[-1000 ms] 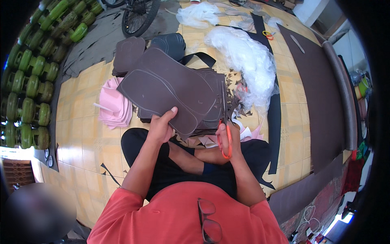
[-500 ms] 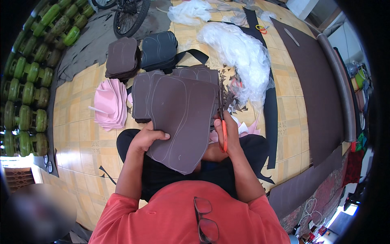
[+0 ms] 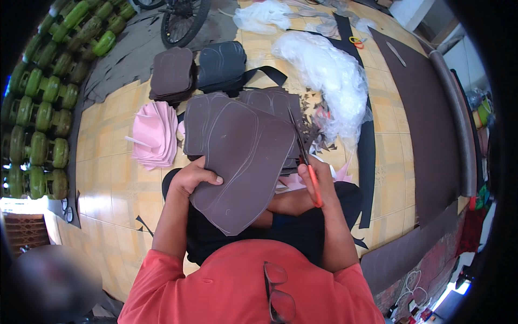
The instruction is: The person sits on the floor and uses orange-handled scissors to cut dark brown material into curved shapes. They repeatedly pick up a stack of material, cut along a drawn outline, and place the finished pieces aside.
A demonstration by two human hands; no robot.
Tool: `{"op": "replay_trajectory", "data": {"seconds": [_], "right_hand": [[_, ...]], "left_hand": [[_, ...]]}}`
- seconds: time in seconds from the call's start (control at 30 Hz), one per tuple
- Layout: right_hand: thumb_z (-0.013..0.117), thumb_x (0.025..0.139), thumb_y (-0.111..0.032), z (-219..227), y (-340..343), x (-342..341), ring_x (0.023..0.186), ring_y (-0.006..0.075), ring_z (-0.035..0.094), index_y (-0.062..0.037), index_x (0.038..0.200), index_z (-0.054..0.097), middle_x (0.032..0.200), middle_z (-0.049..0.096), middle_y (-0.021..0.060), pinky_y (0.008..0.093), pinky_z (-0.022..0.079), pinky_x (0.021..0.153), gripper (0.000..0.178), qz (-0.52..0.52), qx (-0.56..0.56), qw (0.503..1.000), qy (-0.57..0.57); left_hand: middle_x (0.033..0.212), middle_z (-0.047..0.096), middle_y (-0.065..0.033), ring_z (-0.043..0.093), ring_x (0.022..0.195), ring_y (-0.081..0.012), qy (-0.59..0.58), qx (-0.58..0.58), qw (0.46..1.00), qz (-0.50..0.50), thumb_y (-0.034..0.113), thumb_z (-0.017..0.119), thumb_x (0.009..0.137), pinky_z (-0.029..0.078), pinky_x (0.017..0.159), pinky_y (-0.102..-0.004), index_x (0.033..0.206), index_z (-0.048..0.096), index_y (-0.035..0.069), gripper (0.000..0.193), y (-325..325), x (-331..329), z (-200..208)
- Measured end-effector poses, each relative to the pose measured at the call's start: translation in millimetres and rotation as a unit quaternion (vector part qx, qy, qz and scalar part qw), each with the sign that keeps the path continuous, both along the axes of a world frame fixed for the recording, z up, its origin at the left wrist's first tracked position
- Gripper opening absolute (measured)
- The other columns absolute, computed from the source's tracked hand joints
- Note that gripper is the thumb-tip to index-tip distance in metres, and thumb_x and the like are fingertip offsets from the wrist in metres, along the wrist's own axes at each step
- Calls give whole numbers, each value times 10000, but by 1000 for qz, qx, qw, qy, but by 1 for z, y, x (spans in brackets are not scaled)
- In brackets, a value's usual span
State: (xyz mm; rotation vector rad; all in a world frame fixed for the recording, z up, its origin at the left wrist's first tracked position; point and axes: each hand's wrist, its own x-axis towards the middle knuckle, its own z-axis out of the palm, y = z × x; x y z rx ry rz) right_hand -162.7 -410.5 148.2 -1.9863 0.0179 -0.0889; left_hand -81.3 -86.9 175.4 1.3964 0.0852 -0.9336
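Observation:
My left hand [image 3: 197,177] pinches the left edge of a brown sheet [image 3: 243,162], thumb on top and fingers beneath. Pale curved outlines are drawn on this sheet, which is held tilted over my lap. In my right hand [image 3: 320,175] is a pair of scissors [image 3: 312,181] with orange handles. Its dark blades lie along the sheet's upper right edge, pointing away from me. Under the sheet's far side, more outlined brown pieces [image 3: 197,121] are stacked on the floor. Small dark offcuts [image 3: 318,135] lie beyond the scissors.
Pink cut pieces [image 3: 154,135] are piled at left. Behind them stand a brown stack [image 3: 171,73] and a blackish stack [image 3: 221,65]. Crumpled clear plastic [image 3: 324,70] lies far right, near a large brown sheet [image 3: 423,135]. Green gas cylinders [image 3: 43,121] line the left, by a bicycle wheel [image 3: 184,21].
The brown sheet has turned clockwise, its near tip swinging left. My right hand and the scissors are a little farther right and lean more leftward at the tip. The view has shifted slightly.

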Motion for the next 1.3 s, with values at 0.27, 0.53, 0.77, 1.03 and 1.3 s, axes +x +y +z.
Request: {"op": "replay_trajectory", "data": {"seconds": [0.27, 0.53, 0.77, 1.03, 1.3], "right_hand": [[547, 920, -198, -23, 3, 2, 487, 134, 549, -26, 900, 512, 638, 551, 74, 254, 455, 459, 177, -42, 407, 905, 115], [580, 843, -114, -25, 37, -6, 507, 158, 582, 6, 907, 500, 702, 602, 95, 269, 491, 490, 157, -107, 425, 890, 129], [607, 929, -322, -25, 56, -21, 535, 141, 537, -6, 963, 534, 679, 534, 46, 273, 448, 502, 326, -60, 252, 964, 57], [581, 944, -309, -17, 30, -8, 713, 328, 605, 12, 931, 507, 757, 588, 174, 396, 467, 640, 330, -82, -5, 996, -24], [620, 909, -310, -10, 26, -5, 720, 357, 582, 13, 899, 494, 755, 593, 193, 407, 457, 664, 346, -58, -74, 989, -110]], "left_hand": [[1146, 646, -148, 621, 1034, -264, 44, -45, 996, -70, 251, 693, 796, 457, 958, -363, 1275, 540, -54, 588, 0, -3, -11], [1186, 600, -122, 598, 1059, -217, -218, -207, 954, 4, 126, 609, 920, 499, 901, -333, 1294, 504, -4, 409, -44, -26, -48], [1186, 576, -95, 576, 1073, -207, -64, -227, 913, 333, 41, 602, 906, 513, 872, -351, 1245, 512, 29, 351, -103, -29, -24], [1205, 570, -104, 569, 1107, -224, -100, -221, 910, 335, 6, 600, 892, 505, 913, -370, 1248, 512, 16, 367, -80, -25, -26], [1156, 593, -93, 586, 1051, -205, -83, -218, 919, 319, 1, 608, 878, 507, 857, -336, 1209, 543, 13, 337, -74, -26, -22]]}}
